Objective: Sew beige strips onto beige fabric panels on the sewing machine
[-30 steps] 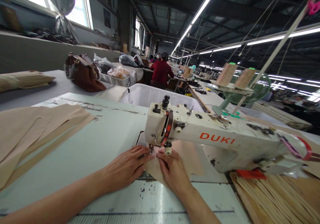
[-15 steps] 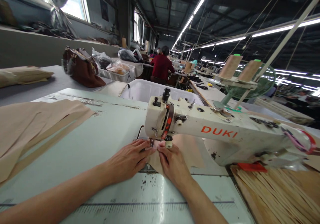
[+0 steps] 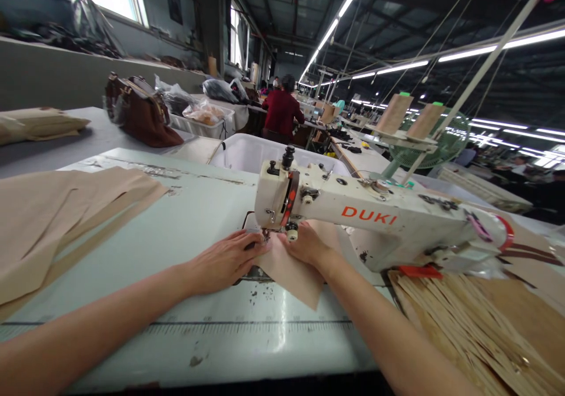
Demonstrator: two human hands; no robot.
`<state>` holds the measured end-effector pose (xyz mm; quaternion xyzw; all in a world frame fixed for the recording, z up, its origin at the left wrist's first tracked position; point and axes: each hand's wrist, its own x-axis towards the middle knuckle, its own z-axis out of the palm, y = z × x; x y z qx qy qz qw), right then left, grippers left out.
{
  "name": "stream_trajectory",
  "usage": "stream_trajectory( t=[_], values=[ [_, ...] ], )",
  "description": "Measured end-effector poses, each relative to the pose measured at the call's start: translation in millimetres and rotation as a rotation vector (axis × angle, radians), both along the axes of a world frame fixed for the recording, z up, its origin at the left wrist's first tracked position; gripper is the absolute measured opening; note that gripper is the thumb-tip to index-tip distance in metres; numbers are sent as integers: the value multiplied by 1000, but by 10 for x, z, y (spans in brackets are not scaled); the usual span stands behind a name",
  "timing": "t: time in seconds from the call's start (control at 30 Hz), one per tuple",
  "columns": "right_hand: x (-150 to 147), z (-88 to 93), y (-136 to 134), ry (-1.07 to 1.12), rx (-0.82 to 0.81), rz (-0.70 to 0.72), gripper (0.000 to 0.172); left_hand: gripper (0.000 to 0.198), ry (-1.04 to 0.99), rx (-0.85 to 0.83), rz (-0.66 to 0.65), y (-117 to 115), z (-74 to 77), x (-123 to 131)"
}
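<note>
A white DUKI sewing machine (image 3: 353,213) stands on the pale green table (image 3: 185,231). A small beige fabric piece (image 3: 291,275) lies under its needle. My left hand (image 3: 225,260) rests flat on the table, fingertips on the fabric's left edge by the presser foot. My right hand (image 3: 306,246) presses the fabric down just right of the needle, under the machine head. Both hands lie flat with fingers pushing on the cloth.
A stack of beige fabric pieces (image 3: 53,219) lies at left. Cut beige strips (image 3: 468,325) pile at right. A white bin (image 3: 251,152) sits behind the machine, a brown bag (image 3: 136,110) beyond. Thread cones (image 3: 408,116) and a green fan (image 3: 445,146) stand at right. A person in red (image 3: 282,113) sits far ahead.
The view has pulled back and both arms now reach further out. The fabric piece shows more below my hands, which stay by the needle.
</note>
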<state>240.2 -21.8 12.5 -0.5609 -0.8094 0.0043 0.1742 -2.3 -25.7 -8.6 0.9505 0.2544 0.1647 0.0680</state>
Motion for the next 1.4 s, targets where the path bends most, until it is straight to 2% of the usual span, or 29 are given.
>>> stream_trajectory(
  t=[0.17,0.27,0.37,0.53,0.67,0.93,1.1,1.4],
  values=[
    [-234,26,-583,-197,-84,-159,24,35,-25,-25,67,-78,119,-71],
    [-315,-26,-730,-210,-94,-175,37,37,-5,-39,28,-38,122,-83],
    [-310,-177,-704,-142,-129,-67,50,44,14,-36,-12,20,110,-82],
    [-181,-370,-640,-49,-120,29,52,43,26,-11,-50,21,101,-74],
    [-121,-372,-624,-30,-108,69,51,43,15,7,-47,-13,80,-62],
    [-102,-404,-546,-25,-72,63,51,43,49,11,-21,33,39,-54],
    [-91,-400,-502,-28,-67,63,51,43,10,-5,15,61,-10,-46],
    [-109,-387,-498,-9,-80,62,51,43,-37,0,4,64,-48,-58]
  ],
)
